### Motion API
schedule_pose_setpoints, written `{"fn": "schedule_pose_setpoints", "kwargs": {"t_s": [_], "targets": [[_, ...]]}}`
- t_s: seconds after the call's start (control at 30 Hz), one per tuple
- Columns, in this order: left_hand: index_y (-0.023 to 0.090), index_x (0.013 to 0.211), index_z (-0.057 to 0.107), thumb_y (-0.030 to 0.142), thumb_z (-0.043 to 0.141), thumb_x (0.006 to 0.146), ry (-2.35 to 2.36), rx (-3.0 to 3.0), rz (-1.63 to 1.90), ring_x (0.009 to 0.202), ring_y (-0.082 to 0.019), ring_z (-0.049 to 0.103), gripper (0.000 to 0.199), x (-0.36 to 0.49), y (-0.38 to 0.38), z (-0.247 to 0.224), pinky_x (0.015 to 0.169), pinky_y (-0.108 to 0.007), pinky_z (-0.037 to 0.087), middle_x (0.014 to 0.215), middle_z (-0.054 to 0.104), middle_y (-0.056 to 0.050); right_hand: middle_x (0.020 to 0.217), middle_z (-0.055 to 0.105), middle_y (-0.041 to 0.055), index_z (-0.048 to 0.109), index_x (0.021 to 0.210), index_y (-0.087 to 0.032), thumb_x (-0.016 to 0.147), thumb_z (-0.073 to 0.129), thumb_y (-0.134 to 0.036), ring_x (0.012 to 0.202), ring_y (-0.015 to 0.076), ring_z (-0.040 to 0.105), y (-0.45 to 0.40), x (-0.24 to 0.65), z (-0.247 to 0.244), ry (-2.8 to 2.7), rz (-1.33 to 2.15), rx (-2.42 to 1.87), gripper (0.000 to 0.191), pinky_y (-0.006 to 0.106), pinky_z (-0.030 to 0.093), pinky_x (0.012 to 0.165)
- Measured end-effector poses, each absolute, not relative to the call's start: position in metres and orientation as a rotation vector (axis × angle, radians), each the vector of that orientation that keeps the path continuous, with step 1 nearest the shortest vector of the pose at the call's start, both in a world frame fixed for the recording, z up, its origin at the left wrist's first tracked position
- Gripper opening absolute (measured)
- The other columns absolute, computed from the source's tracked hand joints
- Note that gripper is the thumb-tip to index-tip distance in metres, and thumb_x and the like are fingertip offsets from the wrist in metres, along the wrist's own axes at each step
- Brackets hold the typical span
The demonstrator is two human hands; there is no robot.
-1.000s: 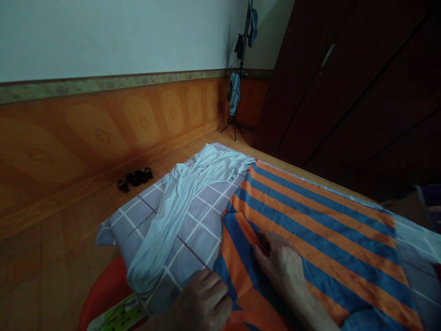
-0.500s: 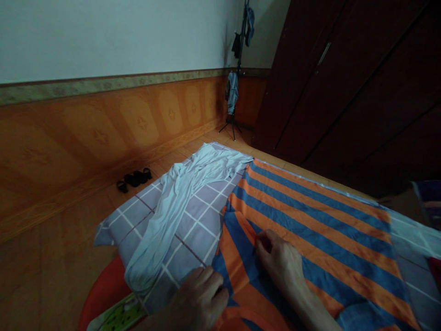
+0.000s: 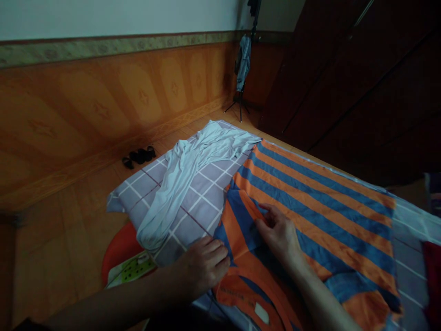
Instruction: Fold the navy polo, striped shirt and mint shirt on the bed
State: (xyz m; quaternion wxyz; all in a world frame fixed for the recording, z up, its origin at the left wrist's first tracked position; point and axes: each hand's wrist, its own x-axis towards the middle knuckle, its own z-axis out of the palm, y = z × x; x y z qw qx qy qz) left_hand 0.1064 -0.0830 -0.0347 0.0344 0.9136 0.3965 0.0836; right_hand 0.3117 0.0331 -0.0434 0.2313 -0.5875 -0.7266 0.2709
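Note:
An orange and blue striped shirt (image 3: 310,197) lies spread over the checked bedding, its neck opening and white label close to me. My left hand (image 3: 206,262) is closed on the shirt's left edge near the neck, fingers curled over the cloth; its fingertips are partly hidden. Over the folded sleeve part, my right hand (image 3: 280,234) rests low, thumb and forefinger apart, with no cloth visibly pinched between them. A crumpled light grey-blue garment (image 3: 186,170) stretches along the bed's left side, apart from both hands.
The bed with grey checked bedding (image 3: 210,193) ends at the left and far side. A red stool (image 3: 119,248) bearing a green dotted item (image 3: 138,266) stands at lower left. Black sandals (image 3: 139,156), a coat stand (image 3: 241,92) and a dark wardrobe (image 3: 337,92) are beyond. Red cloth (image 3: 432,276) lies right.
My view has tilted down and shifted left. My right hand's thumb and forefinger have parted from a pinch on the shirt. The left hand stays at the shirt's edge.

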Motion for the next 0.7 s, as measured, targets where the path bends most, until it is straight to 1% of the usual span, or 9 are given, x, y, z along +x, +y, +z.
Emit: {"fn": "schedule_pose_setpoints", "kwargs": {"t_s": [0.17,0.3,0.4,0.53,0.6,0.63,0.7], "targets": [[0.014,0.086,0.055,0.016,0.047,0.091,1.176,2.824,0.271,0.073,-0.018,0.047,0.009,0.105,-0.081,-0.031,0.064,-0.033,0.034,0.078,0.053,-0.002,0.067,0.063,-0.0010,0.060,0.112,-0.018,0.076,0.049,-0.026,0.060,0.0165,0.059,0.032,0.310,-0.044,-2.124,0.534,-1.770,0.038,0.025,0.039,0.056],[0.014,0.084,0.055,0.015,0.050,0.088,1.181,2.803,0.228,0.072,-0.018,0.045,0.006,0.104,-0.079,-0.023,0.063,-0.033,0.034,0.077,0.052,-0.003,0.074,0.066,0.0016,0.062,0.113,-0.020,0.079,0.047,-0.025,0.064,0.0181,0.062,0.028,0.308,-0.045,-2.225,0.446,-1.758,0.037,0.027,0.040,0.058],[0.014,0.086,0.055,0.017,0.053,0.086,1.174,2.759,0.207,0.072,-0.018,0.045,0.004,0.103,-0.079,-0.019,0.064,-0.033,0.035,0.078,0.052,-0.003,0.077,0.068,0.0018,0.063,0.111,-0.021,0.078,0.046,-0.027,0.067,0.0190,0.064,0.026,0.307,-0.048,-2.234,0.429,-1.693,0.038,0.028,0.043,0.061],[0.016,0.088,0.057,0.022,0.056,0.083,1.147,2.650,0.176,0.074,-0.018,0.048,0.008,0.097,-0.077,-0.014,0.067,-0.032,0.038,0.080,0.054,-0.003,0.075,0.067,0.0024,0.066,0.107,-0.019,0.075,0.045,-0.030,0.065,0.0179,0.063,0.025,0.308,-0.051,-2.151,0.543,-1.570,0.039,0.028,0.046,0.061],[0.017,0.090,0.059,0.022,0.054,0.085,1.164,2.565,0.200,0.075,-0.017,0.051,0.008,0.090,-0.068,-0.009,0.069,-0.030,0.040,0.081,0.057,-0.002,0.074,0.067,0.0027,0.066,0.107,-0.018,0.075,0.046,-0.030,0.066,0.0183,0.064,0.026,0.309,-0.051,-2.102,0.658,-1.543,0.040,0.028,0.048,0.062],[0.018,0.094,0.060,0.022,0.052,0.088,1.197,2.521,0.242,0.076,-0.016,0.053,0.011,0.086,-0.060,-0.006,0.070,-0.029,0.041,0.083,0.058,-0.002,0.075,0.067,0.0028,0.065,0.107,-0.017,0.075,0.046,-0.030,0.068,0.0185,0.064,0.026,0.309,-0.051,-2.076,0.717,-1.530,0.040,0.029,0.049,0.063],[0.018,0.107,0.058,0.020,0.046,0.091,1.309,2.433,0.377,0.083,-0.016,0.056,0.020,0.079,-0.038,-0.001,0.075,-0.027,0.044,0.092,0.060,-0.004,0.080,0.069,0.0034,0.063,0.109,-0.017,0.075,0.047,-0.029,0.071,0.0184,0.065,0.026,0.309,-0.051,-2.020,0.807,-1.486,0.040,0.029,0.051,0.067]]}}
